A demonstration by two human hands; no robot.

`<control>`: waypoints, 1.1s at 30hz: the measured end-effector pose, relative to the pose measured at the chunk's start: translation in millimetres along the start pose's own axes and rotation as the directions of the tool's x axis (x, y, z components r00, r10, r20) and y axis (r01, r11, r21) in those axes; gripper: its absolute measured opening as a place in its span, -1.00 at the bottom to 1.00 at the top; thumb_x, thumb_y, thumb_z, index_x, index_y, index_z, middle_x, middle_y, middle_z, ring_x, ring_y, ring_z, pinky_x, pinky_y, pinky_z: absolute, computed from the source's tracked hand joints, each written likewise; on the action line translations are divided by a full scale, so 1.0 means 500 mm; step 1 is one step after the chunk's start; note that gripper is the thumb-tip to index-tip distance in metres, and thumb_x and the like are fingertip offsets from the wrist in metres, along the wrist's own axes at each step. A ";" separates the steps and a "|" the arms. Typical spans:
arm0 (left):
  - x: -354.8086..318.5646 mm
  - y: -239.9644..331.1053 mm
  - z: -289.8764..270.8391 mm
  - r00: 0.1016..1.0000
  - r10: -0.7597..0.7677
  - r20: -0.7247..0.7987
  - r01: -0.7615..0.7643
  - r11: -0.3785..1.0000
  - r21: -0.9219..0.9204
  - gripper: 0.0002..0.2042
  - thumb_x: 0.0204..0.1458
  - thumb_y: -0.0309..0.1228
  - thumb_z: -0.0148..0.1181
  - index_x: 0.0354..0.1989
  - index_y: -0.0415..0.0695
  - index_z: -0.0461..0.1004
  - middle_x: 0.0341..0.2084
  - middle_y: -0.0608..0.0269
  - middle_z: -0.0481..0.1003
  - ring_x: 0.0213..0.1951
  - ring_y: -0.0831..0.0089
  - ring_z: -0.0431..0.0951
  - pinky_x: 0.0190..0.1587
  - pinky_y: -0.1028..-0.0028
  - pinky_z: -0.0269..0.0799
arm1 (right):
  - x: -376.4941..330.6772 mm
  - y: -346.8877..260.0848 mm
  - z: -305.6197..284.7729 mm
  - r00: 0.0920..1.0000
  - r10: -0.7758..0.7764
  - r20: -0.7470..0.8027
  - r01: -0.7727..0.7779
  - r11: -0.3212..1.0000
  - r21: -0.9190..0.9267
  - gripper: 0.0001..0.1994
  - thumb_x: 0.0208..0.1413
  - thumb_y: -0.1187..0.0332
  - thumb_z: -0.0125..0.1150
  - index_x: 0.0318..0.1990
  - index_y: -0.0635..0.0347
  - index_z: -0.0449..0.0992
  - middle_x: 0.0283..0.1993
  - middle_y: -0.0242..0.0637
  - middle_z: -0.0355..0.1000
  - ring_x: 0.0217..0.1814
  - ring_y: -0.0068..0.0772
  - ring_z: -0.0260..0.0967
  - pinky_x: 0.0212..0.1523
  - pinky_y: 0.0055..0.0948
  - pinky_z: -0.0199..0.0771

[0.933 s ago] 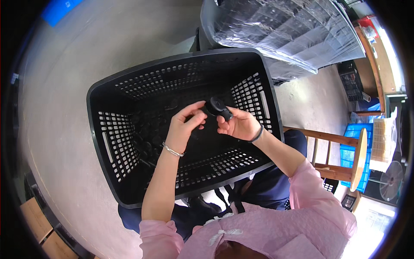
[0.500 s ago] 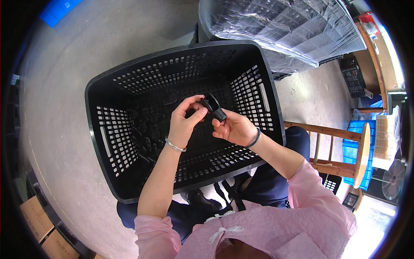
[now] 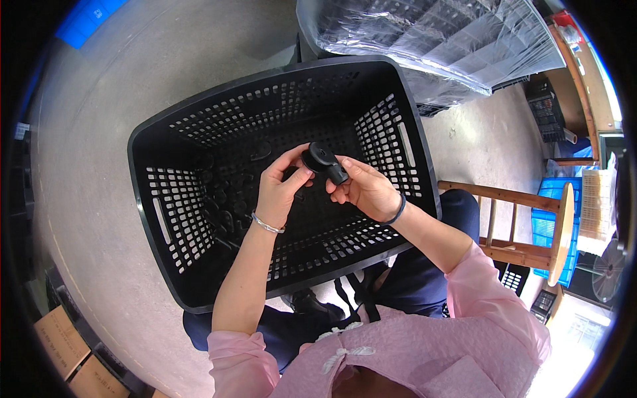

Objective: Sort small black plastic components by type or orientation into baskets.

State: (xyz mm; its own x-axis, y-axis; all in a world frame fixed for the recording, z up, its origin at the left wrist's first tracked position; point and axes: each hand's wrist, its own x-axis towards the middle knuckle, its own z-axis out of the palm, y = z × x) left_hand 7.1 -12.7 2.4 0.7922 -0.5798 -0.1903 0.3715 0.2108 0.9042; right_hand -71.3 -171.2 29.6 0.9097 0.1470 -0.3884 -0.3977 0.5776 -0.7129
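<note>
Both my hands hold one small black plastic part (image 3: 321,158) over a large black basket (image 3: 265,300). The part has a round disc-like head and a short tubular stem. My left hand (image 3: 279,187) pinches the round head between thumb and fingers. On the stem side, my right hand (image 3: 369,189) grips with thumb and fingertips, its other fingers curled below. Several similar dark parts (image 3: 222,215) lie in the basket, mostly toward its left side. They are too dark to make out singly.
Beyond the basket stands a stack wrapped in clear film (image 3: 431,46). A wooden stool (image 3: 561,232) lies on its side at the right, near blue crates (image 3: 547,225) and a fan (image 3: 607,272). Cardboard boxes (image 3: 63,338) sit at the lower left, and a blue bin (image 3: 83,23) at the upper left.
The black part has been turned between my hands, so its round face now shows upward instead of its edge. Both hands stay nearly in place over the basket.
</note>
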 end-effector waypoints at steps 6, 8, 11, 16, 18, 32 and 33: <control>-0.001 0.001 -0.001 1.000 0.005 -0.002 -0.005 1.000 -0.005 -0.68 -0.06 -0.46 0.05 -0.09 -0.25 0.35 -0.40 0.28 0.41 -0.42 0.57 0.40 -0.37 0.58 0.34 | 0.001 -0.007 0.008 0.994 -0.048 -0.101 0.032 0.988 -0.149 -0.59 0.18 0.16 -0.26 0.06 0.26 0.17 -0.37 -0.31 0.33 -0.41 -0.58 0.24 -0.34 -0.61 0.27; -0.001 0.012 -0.005 0.985 -0.165 0.046 0.171 0.939 -0.299 -0.71 -0.03 -0.39 0.02 -0.14 -0.28 0.37 -0.41 0.26 0.42 -0.44 0.56 0.40 -0.38 0.58 0.34 | 0.007 -0.004 -0.001 0.990 -0.100 -0.104 0.074 0.971 -0.228 -0.59 0.18 0.17 -0.25 0.06 0.27 0.17 -0.35 -0.31 0.33 -0.38 -0.58 0.26 -0.35 -0.62 0.28; -0.005 0.019 0.003 0.971 -0.217 0.103 0.232 0.955 -0.183 -0.73 -0.01 -0.34 0.02 -0.21 -0.29 0.39 -0.47 0.28 0.43 -0.45 0.59 0.39 -0.41 0.64 0.33 | 0.016 -0.003 -0.025 0.980 -0.184 -0.073 0.140 0.905 -0.403 -0.59 0.15 0.17 -0.17 0.05 0.28 0.18 -0.32 -0.29 0.35 -0.34 -0.54 0.31 -0.36 -0.59 0.33; -0.015 -0.005 0.027 0.969 -0.240 0.060 0.238 0.971 0.026 -0.81 -0.07 -0.36 0.11 -0.36 -0.23 0.41 -0.57 0.30 0.44 -0.51 0.61 0.40 -0.43 0.61 0.33 | 0.024 0.007 0.003 0.852 -0.522 0.046 0.205 0.252 -0.946 -0.57 -0.01 0.16 0.07 -0.07 0.25 0.23 -0.27 -0.05 0.36 -0.22 -0.19 0.39 -0.24 -0.39 0.37; -0.019 0.006 0.035 0.977 -0.207 0.052 0.204 0.978 0.050 -0.81 -0.07 -0.35 0.11 -0.37 -0.23 0.40 -0.55 0.28 0.45 -0.51 0.62 0.40 -0.43 0.61 0.33 | 0.035 0.000 0.010 0.869 -0.495 -0.012 0.201 0.374 -0.905 -0.65 0.04 0.16 0.01 -0.14 0.24 0.25 -0.36 -0.11 0.39 -0.36 -0.21 0.42 -0.36 -0.41 0.40; -0.024 0.014 0.039 0.979 -0.197 0.045 0.202 0.965 -0.169 -0.83 -0.06 -0.39 0.11 -0.36 -0.23 0.39 -0.49 0.24 0.48 -0.51 0.64 0.39 -0.41 0.62 0.33 | 0.053 -0.011 -0.067 0.936 -0.181 -0.302 0.102 0.960 -0.260 -0.70 0.12 0.19 -0.15 -0.18 0.24 0.35 -0.42 -0.24 0.39 -0.48 -0.50 0.35 -0.46 -0.57 0.34; -0.024 0.007 0.038 0.978 -0.209 0.017 0.209 0.970 -0.120 -0.84 -0.08 -0.40 0.13 -0.37 -0.23 0.40 -0.50 0.25 0.48 -0.51 0.64 0.38 -0.41 0.62 0.31 | 0.058 -0.009 -0.046 0.938 -0.178 -0.298 0.101 0.961 -0.258 -0.70 0.12 0.19 -0.15 -0.18 0.24 0.35 -0.42 -0.24 0.39 -0.48 -0.50 0.35 -0.46 -0.57 0.34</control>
State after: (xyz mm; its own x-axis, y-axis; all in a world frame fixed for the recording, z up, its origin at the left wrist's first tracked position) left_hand -10.3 -20.0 15.3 0.6887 -0.6245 -0.3684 0.5845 0.1777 0.7917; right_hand -45.9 -188.1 8.0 0.8881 -0.2047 -0.4115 -0.3215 0.3630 -0.8746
